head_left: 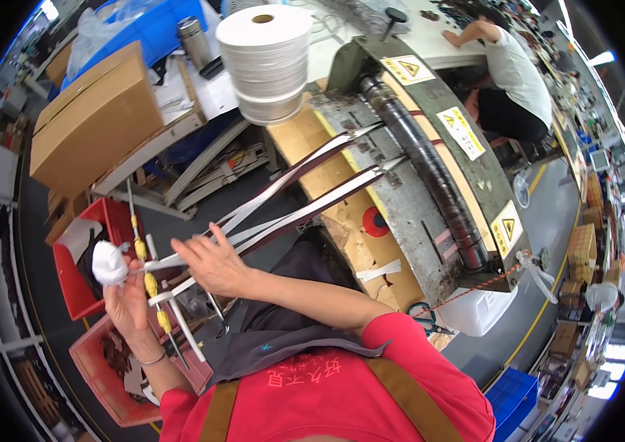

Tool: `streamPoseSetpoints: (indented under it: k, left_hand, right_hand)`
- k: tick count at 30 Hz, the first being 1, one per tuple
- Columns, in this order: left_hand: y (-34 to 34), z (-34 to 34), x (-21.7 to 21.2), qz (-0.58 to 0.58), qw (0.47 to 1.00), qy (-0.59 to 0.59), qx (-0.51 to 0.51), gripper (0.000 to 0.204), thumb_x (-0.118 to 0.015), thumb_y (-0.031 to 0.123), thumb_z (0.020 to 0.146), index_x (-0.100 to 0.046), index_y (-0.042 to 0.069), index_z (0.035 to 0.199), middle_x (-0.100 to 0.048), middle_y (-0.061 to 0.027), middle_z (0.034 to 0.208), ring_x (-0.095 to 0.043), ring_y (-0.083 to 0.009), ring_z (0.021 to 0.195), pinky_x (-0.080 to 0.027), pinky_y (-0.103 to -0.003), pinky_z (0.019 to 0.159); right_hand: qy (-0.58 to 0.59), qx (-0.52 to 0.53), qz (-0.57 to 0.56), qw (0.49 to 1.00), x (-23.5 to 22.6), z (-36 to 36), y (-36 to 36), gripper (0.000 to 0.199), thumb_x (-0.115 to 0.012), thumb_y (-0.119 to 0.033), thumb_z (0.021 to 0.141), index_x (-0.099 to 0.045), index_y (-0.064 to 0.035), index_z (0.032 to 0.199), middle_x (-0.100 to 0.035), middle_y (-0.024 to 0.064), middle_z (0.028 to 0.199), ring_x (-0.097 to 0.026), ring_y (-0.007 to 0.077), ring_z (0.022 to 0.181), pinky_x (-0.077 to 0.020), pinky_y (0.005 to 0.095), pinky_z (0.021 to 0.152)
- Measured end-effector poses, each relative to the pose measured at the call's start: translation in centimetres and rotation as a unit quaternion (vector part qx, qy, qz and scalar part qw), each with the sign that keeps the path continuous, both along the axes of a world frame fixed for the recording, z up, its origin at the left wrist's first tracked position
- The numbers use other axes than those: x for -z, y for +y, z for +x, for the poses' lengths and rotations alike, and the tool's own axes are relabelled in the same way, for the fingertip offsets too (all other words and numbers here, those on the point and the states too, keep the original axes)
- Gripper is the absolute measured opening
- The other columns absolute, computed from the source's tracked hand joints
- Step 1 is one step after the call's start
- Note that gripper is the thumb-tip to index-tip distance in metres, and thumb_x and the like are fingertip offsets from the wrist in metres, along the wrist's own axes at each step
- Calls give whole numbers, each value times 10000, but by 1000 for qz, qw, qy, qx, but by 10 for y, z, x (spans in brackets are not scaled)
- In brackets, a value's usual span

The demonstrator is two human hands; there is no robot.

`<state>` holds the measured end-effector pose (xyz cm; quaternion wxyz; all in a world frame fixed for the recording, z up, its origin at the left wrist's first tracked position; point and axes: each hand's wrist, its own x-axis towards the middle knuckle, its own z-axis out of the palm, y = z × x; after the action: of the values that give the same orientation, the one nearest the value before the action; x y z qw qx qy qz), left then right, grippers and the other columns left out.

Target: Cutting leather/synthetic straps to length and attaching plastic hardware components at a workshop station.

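My left hand (128, 302) grips a white wad of cloth (110, 263) and the end of a white strap (169, 259). My right hand (213, 264) lies on two white straps (305, 195) with dark undersides; its fingers are spread and pinch them lightly. The straps run up to a grey-green machine (430, 169) with a black roller (430, 158). Thin metal rods with yellow sleeves (152, 283) stand upright between my hands.
A big spool of white tape (267, 59) sits above the machine. Red bins (80, 291) with parts lie at lower left, a cardboard box (91, 121) at upper left. Another person (515, 74) bends over a table at upper right. Blue crate (515, 398) at lower right.
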<state>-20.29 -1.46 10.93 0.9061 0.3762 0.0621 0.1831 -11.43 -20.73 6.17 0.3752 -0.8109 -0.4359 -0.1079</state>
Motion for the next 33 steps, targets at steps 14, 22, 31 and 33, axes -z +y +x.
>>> streamPoseSetpoints:
  k: [14, 22, 31, 33]
  left_hand:
    - [-10, -6, 21, 210, 952, 134, 178, 327, -550, 80, 693, -505, -11, 1004, -565, -47, 886, -557, -115, 776, -448, -229, 684]
    - [-5, 28, 8, 264, 945, 116, -153, 296, -431, 54, 815, -465, 30, 1108, -546, -116, 1012, -561, -170, 799, -483, -297, 619]
    - [-13, 12, 18, 220, 931, 162, 242, 273, -518, 65, 657, -545, -11, 918, -580, -51, 820, -557, -90, 728, -444, -209, 647]
    - [-21, 14, 9, 7, 981, 16, 192, 354, -533, 219, 780, -477, 11, 1061, -575, -116, 876, -580, -221, 757, -474, -331, 653]
  right_hand:
    - [-39, -58, 51, 996, -10, 11, 0, 160, -519, -114, 690, -526, -73, 845, -509, 46, 688, -544, 196, 660, -390, 306, 625]
    - [-73, -84, 24, 994, 0, -5, 1, 195, -510, -85, 674, -518, -59, 866, -468, 35, 694, -499, 188, 685, -368, 343, 741]
    - [-77, -38, 49, 995, -2, 18, -3, 222, -515, -95, 681, -544, -67, 900, -477, 47, 725, -491, 198, 731, -353, 388, 849]
    - [-71, -36, 37, 996, 3, 13, -5, 224, -520, -74, 687, -540, -66, 910, -468, 44, 710, -490, 196, 723, -349, 398, 860]
